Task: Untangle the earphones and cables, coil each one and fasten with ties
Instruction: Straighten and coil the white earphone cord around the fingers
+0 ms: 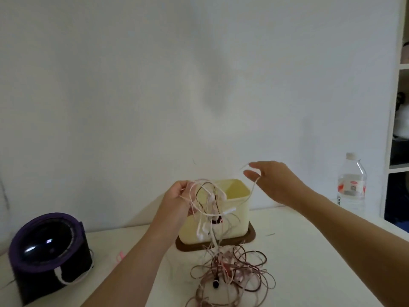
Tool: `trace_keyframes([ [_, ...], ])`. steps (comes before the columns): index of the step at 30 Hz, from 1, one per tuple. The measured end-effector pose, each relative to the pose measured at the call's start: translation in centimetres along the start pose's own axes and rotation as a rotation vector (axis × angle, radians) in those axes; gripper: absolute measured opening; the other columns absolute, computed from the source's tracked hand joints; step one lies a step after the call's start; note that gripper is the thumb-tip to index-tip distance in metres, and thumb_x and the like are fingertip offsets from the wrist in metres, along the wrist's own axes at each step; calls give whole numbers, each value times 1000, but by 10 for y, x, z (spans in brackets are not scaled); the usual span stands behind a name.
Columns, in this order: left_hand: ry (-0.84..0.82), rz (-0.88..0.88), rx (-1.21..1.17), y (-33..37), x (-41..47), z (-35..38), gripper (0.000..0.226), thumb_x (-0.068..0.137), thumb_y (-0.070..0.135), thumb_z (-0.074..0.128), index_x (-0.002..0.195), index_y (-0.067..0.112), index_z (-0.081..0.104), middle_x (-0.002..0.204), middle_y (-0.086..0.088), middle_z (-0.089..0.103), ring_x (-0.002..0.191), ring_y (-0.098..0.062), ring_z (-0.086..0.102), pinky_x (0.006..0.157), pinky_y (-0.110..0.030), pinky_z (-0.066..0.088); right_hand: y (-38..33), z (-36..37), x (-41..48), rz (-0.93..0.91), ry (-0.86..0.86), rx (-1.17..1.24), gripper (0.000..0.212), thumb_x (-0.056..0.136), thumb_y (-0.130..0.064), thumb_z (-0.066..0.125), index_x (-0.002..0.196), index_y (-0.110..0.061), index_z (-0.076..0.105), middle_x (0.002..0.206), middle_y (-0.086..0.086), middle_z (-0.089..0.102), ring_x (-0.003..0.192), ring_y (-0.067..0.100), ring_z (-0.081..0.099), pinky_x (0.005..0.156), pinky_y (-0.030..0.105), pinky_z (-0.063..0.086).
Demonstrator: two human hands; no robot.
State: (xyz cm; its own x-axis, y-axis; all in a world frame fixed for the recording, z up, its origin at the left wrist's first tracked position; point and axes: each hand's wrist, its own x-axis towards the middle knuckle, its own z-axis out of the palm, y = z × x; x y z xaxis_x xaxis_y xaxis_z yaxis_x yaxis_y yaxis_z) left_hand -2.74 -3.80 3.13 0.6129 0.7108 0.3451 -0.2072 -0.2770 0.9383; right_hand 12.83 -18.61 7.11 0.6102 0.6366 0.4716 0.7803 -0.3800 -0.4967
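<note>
The tangle of earphones and cables (230,269) lies heaped on the white table (309,251), just at 6 o'clock of a cream plastic container (236,209). Thin brown, pink and white cords loop over one another there, and a dark earbud (215,283) shows near the middle of the heap. Part of the tangle is lifted clear of the table: several cords rise from the heap toward 11 o'clock into the left hand (177,200). That hand is held up in front of the container's left side, fingers curled round a bunch of loops. White earbuds (202,231) dangle from that bunch against the container's front wall. From the bunch one white strand (251,193) arcs toward 2 o'clock to the right hand (276,182), raised above the container's right rim. Its fingers reach out toward 9 o'clock and pinch the strand near their tips, and a short end sticks out beyond them; the blur hides the exact grip. The container stands upright on a dark brown tray (251,237) at the back of the table, close to the white wall. Well apart at 8 o'clock of the container sits a black speaker with a purple rim (48,251); a white cable (64,278) hangs over its front. A small pink item (120,255) lies on the table between the speaker and the left forearm, too blurred to name. At 3 o'clock of the container stands a clear water bottle (352,185) with a white cap, near a white shelf unit (391,129) at the right edge.
</note>
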Motion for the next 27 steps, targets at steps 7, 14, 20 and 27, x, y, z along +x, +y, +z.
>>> trace_keyframes([
  [7, -53, -78, 229, -11, -6, -13, 22, 97, 26, 45, 82, 15, 56, 65, 3, 42, 60, -13, 41, 75, -33, 43, -22, -5, 1, 124, 121, 994, 57, 98, -20, 49, 148, -25, 22, 76, 1, 55, 65, 11, 58, 73, 32, 57],
  [14, -387, -212, 731, -28, -13, -32, 20, 92, 37, 52, 78, 23, 57, 77, 6, 60, 70, -8, 54, 69, -26, 41, -40, -13, 9, 200, 211, 1187, 32, 96, -12, 53, 127, -12, 47, 84, 4, 62, 84, 17, 64, 83, 35, 54],
  [20, -323, -198, 817, -33, -12, -43, 26, 83, 25, 56, 61, 19, 43, 61, 1, 45, 57, -15, 41, 57, -27, 36, -28, -2, 6, -375, 292, -76, 39, 85, -40, 65, 114, -17, 52, 110, -3, 63, 136, 22, 34, 114, 35, 22],
  [27, 13, -402, 131, -21, -7, -60, 18, 95, 16, 50, 85, 10, 64, 71, -1, 61, 49, -9, 38, 59, -23, 46, 14, -2, 21, -141, 22, -369, 19, 89, -40, 58, 83, -24, 49, 65, -11, 62, 89, 10, 60, 115, 45, -8],
])
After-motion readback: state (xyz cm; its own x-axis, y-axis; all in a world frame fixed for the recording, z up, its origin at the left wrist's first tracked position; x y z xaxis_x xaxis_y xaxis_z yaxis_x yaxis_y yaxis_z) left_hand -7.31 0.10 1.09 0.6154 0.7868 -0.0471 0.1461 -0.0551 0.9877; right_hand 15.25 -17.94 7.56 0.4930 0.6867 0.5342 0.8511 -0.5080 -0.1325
